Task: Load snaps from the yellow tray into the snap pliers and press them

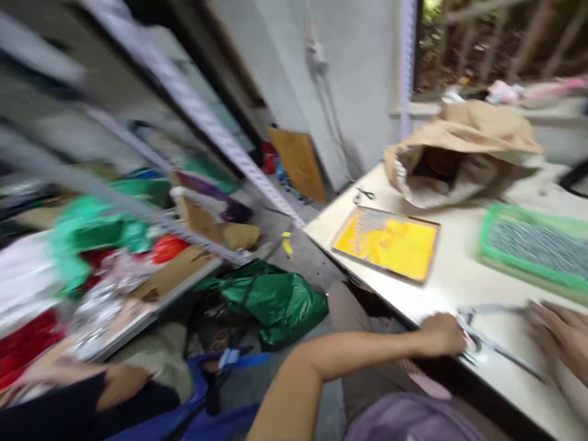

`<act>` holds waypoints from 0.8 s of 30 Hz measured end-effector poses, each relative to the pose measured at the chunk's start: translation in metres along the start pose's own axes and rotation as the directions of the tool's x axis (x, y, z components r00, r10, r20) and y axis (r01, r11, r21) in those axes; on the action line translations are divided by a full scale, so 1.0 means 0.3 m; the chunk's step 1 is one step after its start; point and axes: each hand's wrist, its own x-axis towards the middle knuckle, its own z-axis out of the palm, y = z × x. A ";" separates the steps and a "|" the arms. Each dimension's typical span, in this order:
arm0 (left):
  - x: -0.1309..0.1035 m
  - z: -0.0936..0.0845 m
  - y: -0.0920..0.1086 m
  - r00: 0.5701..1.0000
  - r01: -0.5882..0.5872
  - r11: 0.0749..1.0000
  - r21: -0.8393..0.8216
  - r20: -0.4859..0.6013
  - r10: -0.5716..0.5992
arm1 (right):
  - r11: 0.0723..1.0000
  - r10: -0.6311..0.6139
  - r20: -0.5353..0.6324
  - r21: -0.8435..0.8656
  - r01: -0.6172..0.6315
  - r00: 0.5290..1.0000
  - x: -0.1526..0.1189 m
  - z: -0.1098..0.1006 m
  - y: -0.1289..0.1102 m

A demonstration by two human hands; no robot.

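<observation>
Metal tool at four o'clock; left hand clenched on its nine-o'clock end, right hand's grip too blurred to tell.

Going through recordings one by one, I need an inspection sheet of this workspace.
Surface: pale tabletop.
Things: metal tool at near edge; shallow tray, yellow and grey inside; green container of small grey pieces.
Clutter: brown bag on tabletop; dark green bag on floor.
Hands: left hand curled at metal tool, right hand near its other end; grips blurred.
Cables: cables down wall.
Surroundings: barred window; another person's hand, lower left.
</observation>
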 end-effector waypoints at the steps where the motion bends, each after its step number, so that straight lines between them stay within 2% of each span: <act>1: 0.004 0.018 -0.015 0.999 -0.008 1.000 -0.001 0.040 0.008 | 1.000 0.022 0.073 -0.011 -0.022 0.997 -0.030 -0.020 0.003; 4: 0.048 0.062 -0.066 0.990 -0.006 1.000 0.022 0.142 0.003 | 0.996 0.080 0.289 0.010 -0.086 0.954 -0.062 -0.052 0.003; 6: 0.076 0.073 -0.090 0.986 0.009 0.999 0.051 0.167 -0.017 | 0.988 0.129 0.359 0.034 -0.151 0.924 -0.057 -0.050 0.000; 9: 0.090 0.062 -0.100 0.985 0.053 0.993 0.109 0.157 -0.069 | 0.985 0.126 0.315 0.073 -0.156 0.941 -0.058 -0.033 -0.003; 12: 0.084 0.047 -0.091 0.985 0.122 0.984 0.127 0.103 -0.136 | 0.987 0.025 0.261 0.145 -0.065 0.965 -0.076 -0.002 0.006; 17: 0.077 0.046 -0.065 0.971 0.224 0.968 0.110 0.064 -0.231 | 0.968 -0.077 0.304 0.250 -0.001 0.950 -0.106 0.047 0.026; 24: 0.072 0.050 -0.050 0.952 0.291 0.947 0.137 0.060 -0.302 | 0.964 -0.064 0.271 0.267 -0.011 0.960 -0.150 0.044 -0.002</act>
